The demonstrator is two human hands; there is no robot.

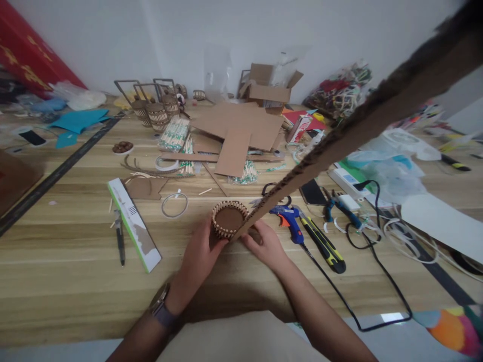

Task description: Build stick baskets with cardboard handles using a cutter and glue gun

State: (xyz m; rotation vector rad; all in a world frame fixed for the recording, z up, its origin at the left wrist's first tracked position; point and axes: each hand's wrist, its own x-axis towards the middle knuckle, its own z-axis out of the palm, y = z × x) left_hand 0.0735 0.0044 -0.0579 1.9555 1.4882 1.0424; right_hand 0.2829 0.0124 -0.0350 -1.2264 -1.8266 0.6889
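Note:
A small round basket point(219, 229) of light sticks and brown cardboard stands in front of me on the wooden table. My left hand point(198, 249) is closed around its left side, thumb at the near wall. A long corrugated cardboard strip point(320, 158) meets the basket's near right side and rises toward the upper right, close to the camera. My right hand point(266, 244) pinches the strip's lower end against the basket; some of its fingertips are hidden. Just right of that hand lie a blue glue gun point(290, 221) and scissors point(277, 193), partly covered by the strip.
A yellow-black utility knife point(322, 241), pliers point(347, 211) and a black cable lie at right. At left are a white-green box point(135, 226), a pen point(119, 239) and a tape ring point(174, 205). Cardboard sheets point(236, 128), stick bundles point(174, 133) and finished baskets point(156, 115) stand behind.

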